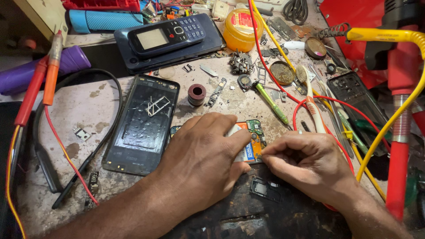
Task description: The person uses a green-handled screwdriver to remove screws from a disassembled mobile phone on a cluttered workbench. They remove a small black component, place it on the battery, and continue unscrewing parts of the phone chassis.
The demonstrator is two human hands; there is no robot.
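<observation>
Circuit board (254, 132), green with an orange part, lies on the table (88, 97) near centre, partly under my left hand (203, 159), which presses flat on it, fingers together. My right hand (305, 161) pinches at the board's right edge; what it pinches is hidden. Black phone frame (141, 121) lies just left.
</observation>
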